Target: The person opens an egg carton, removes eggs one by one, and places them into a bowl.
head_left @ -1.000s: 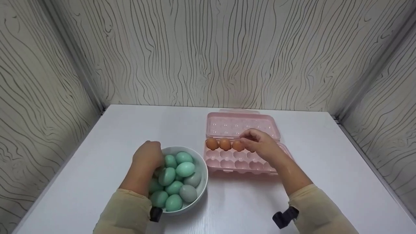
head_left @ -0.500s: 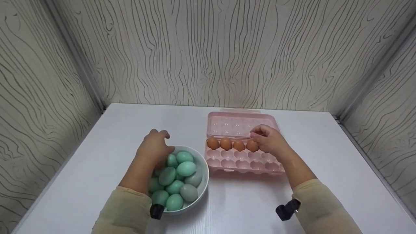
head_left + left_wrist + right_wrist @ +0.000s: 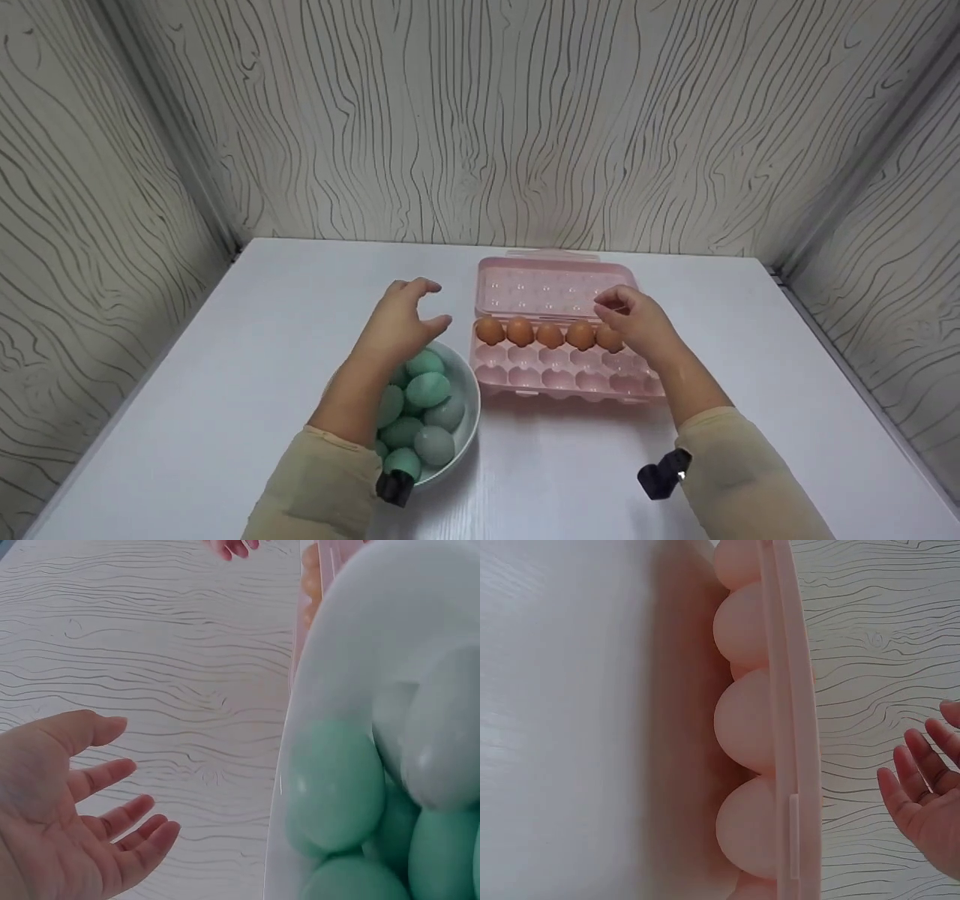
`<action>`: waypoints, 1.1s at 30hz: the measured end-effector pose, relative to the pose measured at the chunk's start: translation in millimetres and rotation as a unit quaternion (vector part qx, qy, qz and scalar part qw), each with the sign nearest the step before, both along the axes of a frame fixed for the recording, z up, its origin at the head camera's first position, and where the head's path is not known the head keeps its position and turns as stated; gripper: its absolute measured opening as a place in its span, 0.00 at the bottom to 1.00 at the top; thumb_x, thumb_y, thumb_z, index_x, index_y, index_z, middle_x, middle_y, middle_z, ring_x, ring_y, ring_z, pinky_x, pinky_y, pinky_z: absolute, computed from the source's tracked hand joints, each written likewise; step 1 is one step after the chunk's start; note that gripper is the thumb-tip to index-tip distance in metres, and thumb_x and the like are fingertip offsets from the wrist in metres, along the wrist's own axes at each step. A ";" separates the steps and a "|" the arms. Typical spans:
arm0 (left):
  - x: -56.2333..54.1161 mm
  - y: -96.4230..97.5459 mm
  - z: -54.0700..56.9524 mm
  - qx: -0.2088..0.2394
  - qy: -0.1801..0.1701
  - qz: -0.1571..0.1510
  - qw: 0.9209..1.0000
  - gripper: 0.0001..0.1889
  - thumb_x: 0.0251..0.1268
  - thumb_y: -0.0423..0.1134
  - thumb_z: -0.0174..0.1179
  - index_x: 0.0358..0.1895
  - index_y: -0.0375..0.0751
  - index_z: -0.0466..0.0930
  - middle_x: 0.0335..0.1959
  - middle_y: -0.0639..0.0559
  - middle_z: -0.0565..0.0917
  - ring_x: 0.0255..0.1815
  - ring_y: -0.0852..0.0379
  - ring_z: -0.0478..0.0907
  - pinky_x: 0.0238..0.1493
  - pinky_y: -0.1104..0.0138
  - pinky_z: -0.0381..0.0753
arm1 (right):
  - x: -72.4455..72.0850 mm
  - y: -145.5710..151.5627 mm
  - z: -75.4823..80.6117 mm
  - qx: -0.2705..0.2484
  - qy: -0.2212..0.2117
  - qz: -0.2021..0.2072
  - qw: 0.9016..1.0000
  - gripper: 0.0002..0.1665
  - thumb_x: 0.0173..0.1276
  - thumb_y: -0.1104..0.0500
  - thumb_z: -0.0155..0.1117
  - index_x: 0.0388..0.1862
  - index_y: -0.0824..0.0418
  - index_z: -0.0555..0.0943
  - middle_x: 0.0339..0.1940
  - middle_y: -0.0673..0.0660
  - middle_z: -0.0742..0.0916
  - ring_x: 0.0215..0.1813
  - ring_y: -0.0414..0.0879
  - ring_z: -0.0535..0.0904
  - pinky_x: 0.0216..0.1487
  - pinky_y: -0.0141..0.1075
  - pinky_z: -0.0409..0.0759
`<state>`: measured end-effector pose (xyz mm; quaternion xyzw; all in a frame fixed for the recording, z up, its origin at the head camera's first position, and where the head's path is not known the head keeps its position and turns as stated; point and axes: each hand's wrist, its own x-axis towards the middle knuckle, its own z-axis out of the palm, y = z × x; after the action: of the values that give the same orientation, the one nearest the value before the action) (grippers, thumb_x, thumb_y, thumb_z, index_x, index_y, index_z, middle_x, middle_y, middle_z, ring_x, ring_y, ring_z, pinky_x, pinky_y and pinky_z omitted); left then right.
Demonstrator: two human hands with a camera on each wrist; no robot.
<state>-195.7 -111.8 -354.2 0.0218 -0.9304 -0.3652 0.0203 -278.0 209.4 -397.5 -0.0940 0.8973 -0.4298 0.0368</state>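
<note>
In the head view my left hand point(image 3: 397, 322) hovers over the far rim of a white bowl point(image 3: 471, 420), its thumb and fingers spread apart and nothing between them. Green eggs point(image 3: 428, 390) and greyish ones point(image 3: 434, 446) fill that bowl; my left forearm hides part of them. To the right lies a pink egg carton point(image 3: 555, 382) with its lid point(image 3: 551, 285) raised. Several brown eggs point(image 3: 520, 331) line its back row. My right hand point(image 3: 637, 322) is above the right end of that row, loosely bent and holding nothing; the right wrist view shows its fingers point(image 3: 911, 772) separated.
The bowl and carton stand side by side on a white table point(image 3: 300, 277). Behind it rises a wood-patterned panel point(image 3: 480, 127), with side panels at left and right. The carton's front rows are vacant cups.
My left hand has lifted from the bowl's left side, moving forward and right, fingers spreading. The right hand has shifted right along the carton, and more brown eggs show in the back row.
</note>
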 end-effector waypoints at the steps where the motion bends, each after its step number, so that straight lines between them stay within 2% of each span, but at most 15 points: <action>1: -0.7 2.8 0.4 0.003 0.005 -0.001 1.000 0.26 0.57 0.46 0.61 0.60 0.49 0.69 0.60 0.46 0.67 0.60 0.49 0.67 0.58 0.54 0.69 | -0.7 0.6 -0.4 0.004 0.000 -0.001 1.000 0.16 0.67 0.54 0.55 0.49 0.62 0.73 0.47 0.60 0.78 0.52 0.53 0.72 0.55 0.45 0.70; 7: -4.3 21.4 0.1 0.036 0.029 -0.020 0.999 0.24 0.57 0.45 0.61 0.58 0.50 0.70 0.57 0.47 0.69 0.55 0.49 0.71 0.53 0.58 0.74 | -5.1 2.9 -5.4 0.021 -0.012 -0.022 0.999 0.15 0.68 0.56 0.54 0.51 0.60 0.72 0.49 0.60 0.77 0.54 0.54 0.71 0.57 0.47 0.69; 14: -6.1 45.4 -9.3 0.085 0.009 -0.044 0.995 0.24 0.56 0.45 0.60 0.58 0.52 0.70 0.57 0.50 0.69 0.58 0.50 0.69 0.54 0.58 0.73 | -11.0 5.7 -23.8 0.035 -0.031 -0.047 0.998 0.22 0.68 0.56 0.53 0.59 0.62 0.68 0.59 0.65 0.72 0.61 0.59 0.66 0.59 0.50 0.67; 18: -4.0 57.5 -16.0 0.103 0.005 -0.067 0.992 0.23 0.56 0.47 0.60 0.57 0.51 0.70 0.53 0.50 0.70 0.54 0.51 0.70 0.54 0.60 0.74 | -12.2 6.2 -34.7 0.041 -0.051 -0.065 0.996 0.28 0.68 0.55 0.54 0.64 0.60 0.64 0.64 0.66 0.66 0.64 0.61 0.62 0.62 0.53 0.62; 23: -1.9 68.2 -23.2 0.118 0.001 -0.085 0.989 0.22 0.57 0.48 0.61 0.55 0.51 0.71 0.51 0.49 0.70 0.50 0.52 0.71 0.53 0.60 0.74 | -9.7 4.3 -44.5 0.079 -0.083 -0.084 0.990 0.34 0.68 0.49 0.52 0.69 0.56 0.56 0.64 0.63 0.64 0.62 0.57 0.63 0.64 0.55 0.57; 25: -1.7 72.1 -25.7 0.129 0.001 -0.091 0.987 0.21 0.57 0.46 0.61 0.54 0.50 0.71 0.50 0.49 0.70 0.49 0.52 0.71 0.53 0.61 0.74 | -8.8 3.9 -48.3 0.097 -0.081 -0.087 0.988 0.34 0.69 0.48 0.51 0.70 0.56 0.55 0.63 0.62 0.65 0.61 0.57 0.63 0.65 0.55 0.56; 27: -1.0 76.3 -27.6 0.139 0.000 -0.096 0.986 0.20 0.57 0.44 0.61 0.53 0.50 0.72 0.49 0.50 0.70 0.50 0.51 0.72 0.53 0.61 0.75 | -8.4 3.1 -51.4 0.108 -0.066 -0.085 0.988 0.35 0.69 0.50 0.52 0.70 0.58 0.55 0.62 0.64 0.65 0.60 0.57 0.64 0.65 0.55 0.56; 28: -0.5 78.2 -28.4 0.141 -0.001 -0.097 0.985 0.19 0.57 0.44 0.61 0.53 0.51 0.72 0.49 0.50 0.70 0.51 0.51 0.72 0.53 0.61 0.75 | -8.5 2.6 -52.9 0.107 -0.064 -0.082 0.989 0.35 0.68 0.52 0.53 0.71 0.58 0.54 0.62 0.64 0.66 0.58 0.57 0.65 0.63 0.54 0.61; 31: 0.3 82.6 -32.2 0.140 0.008 -0.108 0.984 0.17 0.57 0.44 0.61 0.51 0.53 0.73 0.48 0.52 0.71 0.52 0.50 0.71 0.53 0.59 0.74 | -8.8 0.2 -56.3 0.103 -0.068 -0.075 0.989 0.38 0.67 0.56 0.55 0.72 0.58 0.52 0.59 0.63 0.67 0.55 0.57 0.67 0.54 0.50 0.71; 33: 0.4 85.1 -35.2 0.134 0.015 -0.116 0.984 0.16 0.57 0.44 0.61 0.49 0.53 0.74 0.47 0.53 0.71 0.52 0.51 0.71 0.53 0.59 0.73 | -8.2 -0.2 -58.5 0.109 -0.076 -0.073 0.988 0.39 0.67 0.56 0.56 0.72 0.58 0.50 0.58 0.62 0.66 0.54 0.57 0.67 0.47 0.47 0.73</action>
<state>-195.3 -26.7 -389.4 -0.0890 -0.8689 -0.4868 -0.0114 -286.2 209.2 -456.0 0.0097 0.9378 -0.3368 0.0837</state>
